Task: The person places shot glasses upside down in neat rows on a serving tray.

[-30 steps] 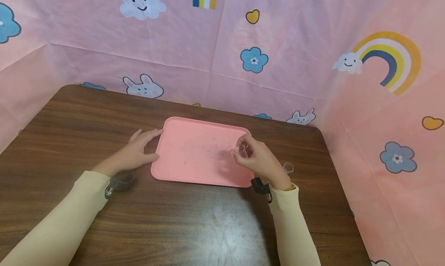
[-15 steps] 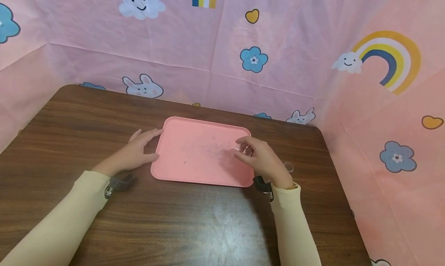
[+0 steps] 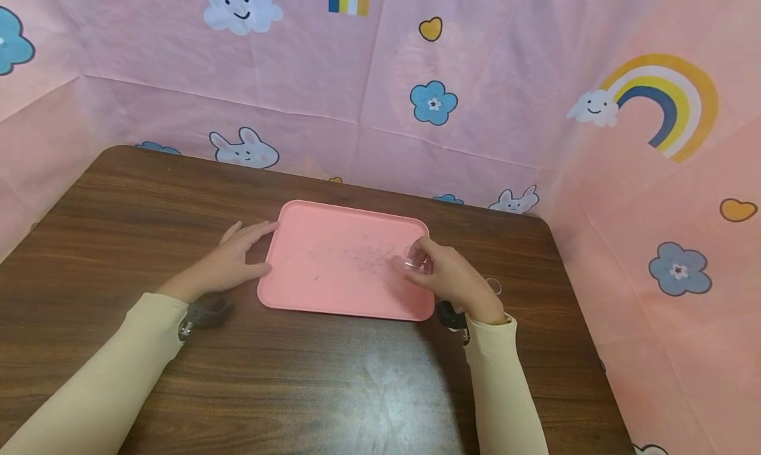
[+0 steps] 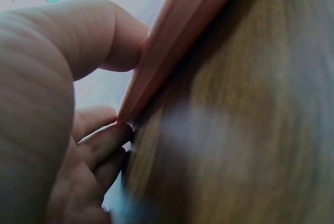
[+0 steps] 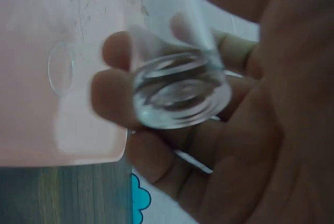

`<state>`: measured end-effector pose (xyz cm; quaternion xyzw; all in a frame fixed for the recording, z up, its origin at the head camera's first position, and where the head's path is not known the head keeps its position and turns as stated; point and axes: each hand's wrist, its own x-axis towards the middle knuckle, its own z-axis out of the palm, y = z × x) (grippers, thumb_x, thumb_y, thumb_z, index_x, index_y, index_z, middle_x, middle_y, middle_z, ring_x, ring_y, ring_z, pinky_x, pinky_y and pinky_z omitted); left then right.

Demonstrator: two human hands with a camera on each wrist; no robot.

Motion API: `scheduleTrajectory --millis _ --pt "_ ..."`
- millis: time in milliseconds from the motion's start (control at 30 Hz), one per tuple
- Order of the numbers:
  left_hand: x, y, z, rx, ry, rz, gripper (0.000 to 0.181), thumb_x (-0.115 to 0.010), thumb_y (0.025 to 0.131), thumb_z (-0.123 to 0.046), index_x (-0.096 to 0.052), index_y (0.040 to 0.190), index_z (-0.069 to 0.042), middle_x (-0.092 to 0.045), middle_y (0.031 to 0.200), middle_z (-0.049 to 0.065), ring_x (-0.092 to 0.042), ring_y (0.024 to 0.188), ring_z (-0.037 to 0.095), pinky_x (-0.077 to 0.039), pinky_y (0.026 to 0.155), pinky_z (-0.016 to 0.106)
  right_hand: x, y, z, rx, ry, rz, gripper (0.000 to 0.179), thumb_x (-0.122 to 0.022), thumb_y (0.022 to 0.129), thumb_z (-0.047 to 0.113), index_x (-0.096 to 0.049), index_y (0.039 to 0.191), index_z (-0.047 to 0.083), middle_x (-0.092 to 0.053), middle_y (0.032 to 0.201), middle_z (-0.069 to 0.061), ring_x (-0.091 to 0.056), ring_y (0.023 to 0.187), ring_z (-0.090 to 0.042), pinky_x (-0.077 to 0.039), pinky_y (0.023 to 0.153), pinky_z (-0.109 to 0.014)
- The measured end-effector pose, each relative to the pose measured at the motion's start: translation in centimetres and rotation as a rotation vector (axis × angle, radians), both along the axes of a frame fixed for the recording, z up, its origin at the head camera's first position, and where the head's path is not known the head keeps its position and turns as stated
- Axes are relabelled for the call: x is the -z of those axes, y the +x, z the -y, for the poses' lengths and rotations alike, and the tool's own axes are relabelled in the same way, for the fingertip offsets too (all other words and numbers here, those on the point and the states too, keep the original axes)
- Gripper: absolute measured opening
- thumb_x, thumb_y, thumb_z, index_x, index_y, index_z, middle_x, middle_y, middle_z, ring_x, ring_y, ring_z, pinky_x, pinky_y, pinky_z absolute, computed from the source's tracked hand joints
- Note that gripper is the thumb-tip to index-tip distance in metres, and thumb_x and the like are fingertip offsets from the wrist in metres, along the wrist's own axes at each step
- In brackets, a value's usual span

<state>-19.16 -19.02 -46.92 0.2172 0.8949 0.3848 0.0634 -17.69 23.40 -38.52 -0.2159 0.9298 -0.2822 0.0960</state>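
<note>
My right hand (image 3: 448, 273) holds a small clear cup (image 5: 182, 91) over the right part of a pink tray (image 3: 333, 296). In the right wrist view the cup's thick round base faces down toward the camera, with several fingers behind it. A clear round outline (image 5: 61, 70) shows against the tray beside the cup. Thin dark slivers (image 3: 373, 257) are scattered on the tray, mostly right of its middle. At the tray's left rim, my left hand (image 3: 232, 260) rests with spread fingers and thumb touching the edge, as the left wrist view also shows.
A clear round-rimmed thing (image 3: 493, 286) stands on the brown wooden table (image 3: 267, 376), right of the tray and partly behind the right wrist. Pink cloth (image 3: 357, 98) with cartoon prints hangs along the table's far side and right side.
My right hand has lowered a little and shifted slightly right, turning the cup in its fingers. The left hand and tray have stayed in place.
</note>
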Motion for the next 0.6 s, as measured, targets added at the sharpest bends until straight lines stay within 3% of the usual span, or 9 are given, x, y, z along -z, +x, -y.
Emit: scheduleTrajectory --millis 333,600 --pt "-0.03 0.07 0.05 -0.012 -0.009 0.01 0.079 -0.074 0.091 -0.017 -0.035 0.158 0.0 -0.036 0.161 0.027 -0.026 0.152 0.047 0.006 0.127 0.058 0.17 -0.13 -0.07 0.002 0.096 0.065 0.024 -0.076 0.093 0.023 -0.062 0.108 0.011 -0.068 0.095 -0.002 -0.063 0.085 -0.017 -0.055 0.077 -0.036" --pt "0.21 -0.04 0.04 -0.013 -0.006 0.005 0.079 -0.075 0.091 -0.017 -0.035 0.158 -0.001 -0.037 0.161 0.026 -0.028 0.151 0.046 0.007 0.127 0.057 0.03 -0.1 0.04 -0.006 0.076 0.041 0.023 -0.077 0.093 0.02 -0.063 0.108 0.01 -0.068 0.095 -0.002 -0.063 0.086 -0.017 -0.056 0.079 -0.036"
